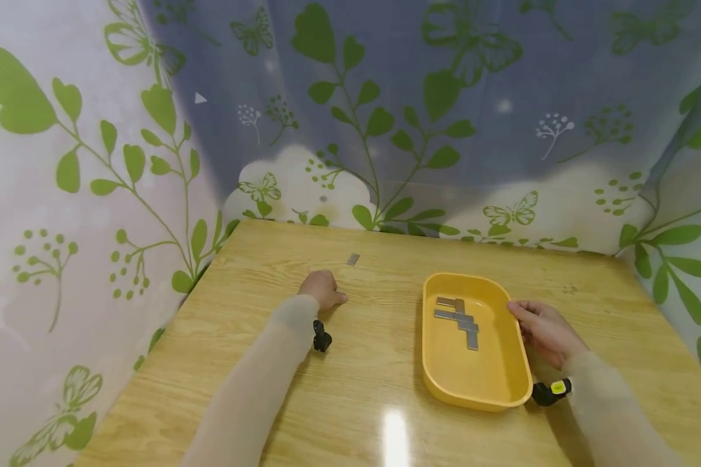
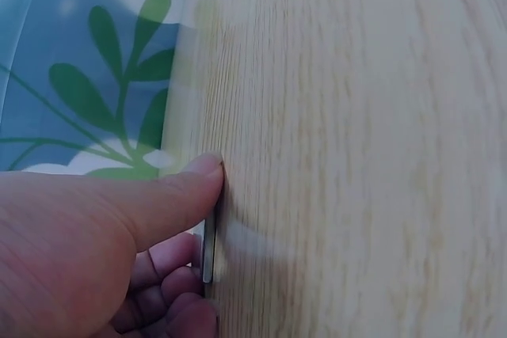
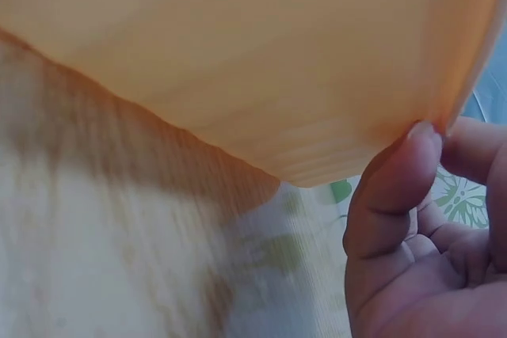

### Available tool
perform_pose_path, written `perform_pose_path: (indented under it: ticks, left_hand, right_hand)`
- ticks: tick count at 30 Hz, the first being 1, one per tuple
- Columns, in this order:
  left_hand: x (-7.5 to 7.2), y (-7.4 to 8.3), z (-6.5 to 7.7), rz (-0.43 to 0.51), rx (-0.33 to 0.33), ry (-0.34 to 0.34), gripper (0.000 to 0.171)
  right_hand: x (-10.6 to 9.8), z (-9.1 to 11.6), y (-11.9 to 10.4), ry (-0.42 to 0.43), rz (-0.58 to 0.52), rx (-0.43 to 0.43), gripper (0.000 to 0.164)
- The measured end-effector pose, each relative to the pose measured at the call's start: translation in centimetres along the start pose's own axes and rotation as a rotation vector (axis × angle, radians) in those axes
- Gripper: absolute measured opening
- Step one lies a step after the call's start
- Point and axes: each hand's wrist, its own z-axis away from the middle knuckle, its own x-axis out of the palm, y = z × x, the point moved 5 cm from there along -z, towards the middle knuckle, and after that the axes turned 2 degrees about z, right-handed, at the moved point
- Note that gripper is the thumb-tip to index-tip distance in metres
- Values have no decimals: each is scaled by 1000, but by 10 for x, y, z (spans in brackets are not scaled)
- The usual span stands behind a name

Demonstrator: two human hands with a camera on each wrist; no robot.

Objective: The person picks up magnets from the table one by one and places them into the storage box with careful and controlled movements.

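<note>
In the head view my left hand point(image 1: 322, 290) is low over the table, left of the yellow tray. The left wrist view shows a thin metal plate point(image 2: 209, 251) seen edge-on, pinched between that hand's thumb and curled fingers; the head view hides it. Ahead of the hand, another small grey metal plate point(image 1: 353, 259) lies on the wood. My right hand point(image 1: 546, 329) pinches the right rim of the yellow tray point(image 1: 435, 383), thumb and finger on its edge in the right wrist view. Several flat metal plates point(image 1: 465, 326) lie inside the tray, edges touching or overlapping.
The wooden table point(image 1: 356, 383) reaches back to a patterned curtain point(image 1: 350, 117) with leaves and butterflies, which also hangs along the left and right sides. Small dark wrist cameras point(image 1: 321, 337) are strapped by both hands.
</note>
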Motion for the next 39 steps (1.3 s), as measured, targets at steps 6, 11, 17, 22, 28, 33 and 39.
perform_pose_path:
  ticks: [6,11,17,22,28,33,39]
  left_hand:
    - [-2,1,0,5,0,10,39]
    - [-1,1,2,21,-1,8,38]
    - [7,3,8,-11,23,-7,32]
    - [9,10,15,-43,57,-13,29]
    - [9,12,18,-66,130,30,30]
    - [10,12,24,-57,153,14,29]
    - [11,17,36,-38,197,-34,20]
  right_hand:
    - [1,8,2,-9,-57,-20,51]
    - [1,12,3,-17,-71,-45,46]
    - [-2,17,5,-22,-40,-62,48]
    - [-3,20,6,-9,-23,-61,53]
    - [-4,21,6,-9,-37,-59,54]
    - [-3,17,4,-22,-29,-61,52]
    - [-2,21,6,-29,-36,-53,53]
